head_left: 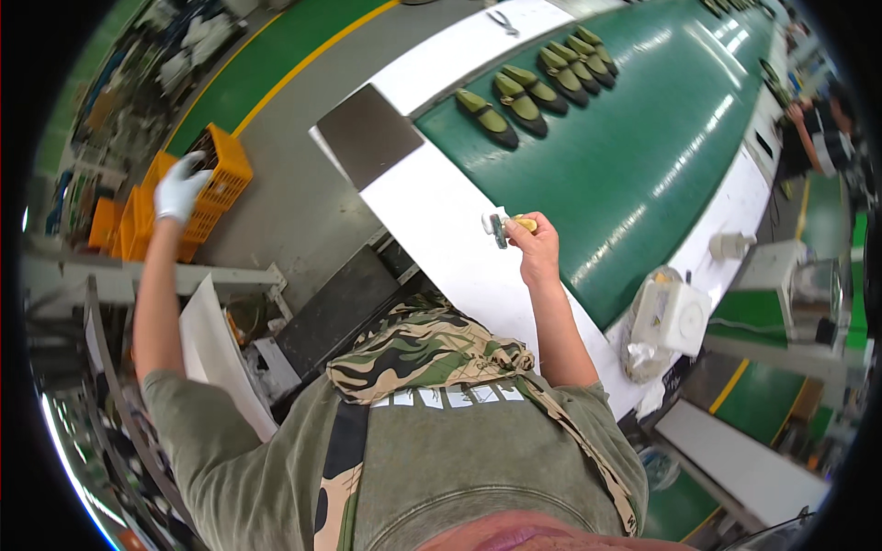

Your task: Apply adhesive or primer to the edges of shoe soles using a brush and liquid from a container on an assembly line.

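Note:
My left hand [180,188], in a whitish glove, reaches out to the far left at the near rim of an orange plastic crate [227,174]. Its fingers look apart, and I make out nothing between them. Dark contents of the crate show only in part. My bare right hand [537,246] is closed around a small tool [499,230] with a yellow handle and a grey crosswise head, its exact kind unclear. That hand is over the white table border [441,216], beside the green conveyor belt [634,156]. Just left of the tool's head is a small white patch [487,220].
Several green shoes with black toes [524,101] stand on the belt's far part. A dark square plate [369,136] covers the table corner, and pliers [503,22] lie beyond. A white machine [669,317] stands at right. More orange crates [133,220] are at left; another person [822,133] is far right.

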`<control>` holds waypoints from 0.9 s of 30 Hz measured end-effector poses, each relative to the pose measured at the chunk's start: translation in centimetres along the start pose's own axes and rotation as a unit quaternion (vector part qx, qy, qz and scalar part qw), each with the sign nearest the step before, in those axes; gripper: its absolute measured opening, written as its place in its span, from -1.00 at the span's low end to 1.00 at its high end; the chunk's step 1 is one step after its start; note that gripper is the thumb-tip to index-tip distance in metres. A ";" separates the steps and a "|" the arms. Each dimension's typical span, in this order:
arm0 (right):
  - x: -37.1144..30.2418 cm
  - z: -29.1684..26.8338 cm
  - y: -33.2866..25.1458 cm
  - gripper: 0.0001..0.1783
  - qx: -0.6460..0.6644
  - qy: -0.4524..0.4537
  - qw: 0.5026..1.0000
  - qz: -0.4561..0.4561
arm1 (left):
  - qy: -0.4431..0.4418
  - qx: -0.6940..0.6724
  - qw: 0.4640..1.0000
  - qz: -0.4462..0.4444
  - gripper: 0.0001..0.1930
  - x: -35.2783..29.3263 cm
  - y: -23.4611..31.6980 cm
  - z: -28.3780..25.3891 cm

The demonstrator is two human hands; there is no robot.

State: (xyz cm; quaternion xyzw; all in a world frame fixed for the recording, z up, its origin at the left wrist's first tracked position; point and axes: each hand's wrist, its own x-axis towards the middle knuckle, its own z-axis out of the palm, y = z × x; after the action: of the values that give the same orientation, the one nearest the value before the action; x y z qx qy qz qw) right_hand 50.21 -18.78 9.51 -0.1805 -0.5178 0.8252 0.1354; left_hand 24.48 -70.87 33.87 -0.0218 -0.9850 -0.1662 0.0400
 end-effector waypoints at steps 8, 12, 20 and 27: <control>-5.3 -5.4 -1.6 -0.82 -0.013 0.181 0.983 0.009 | -0.200 0.103 0.929 0.293 -0.21 8.8 19.3 31.4; -9.2 -7.7 -1.5 -0.80 -0.016 0.350 0.937 0.012 | -0.169 0.154 0.841 0.490 -0.14 11.3 29.0 39.7; -17.1 -7.4 0.0 -0.80 0.083 0.589 0.803 0.027 | -0.290 0.344 0.713 0.538 -0.09 14.9 37.7 48.2; -21.6 -8.6 0.8 -0.85 0.054 0.695 0.715 0.047 | -0.325 0.433 0.656 0.526 -0.24 16.4 39.5 49.8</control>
State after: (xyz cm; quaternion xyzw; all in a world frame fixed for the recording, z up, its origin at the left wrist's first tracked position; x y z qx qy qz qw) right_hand 73.37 -21.12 8.76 -0.7199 -0.2230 0.4989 0.4279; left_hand 6.77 -16.69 1.26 -0.5688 -0.7196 0.3461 -0.1972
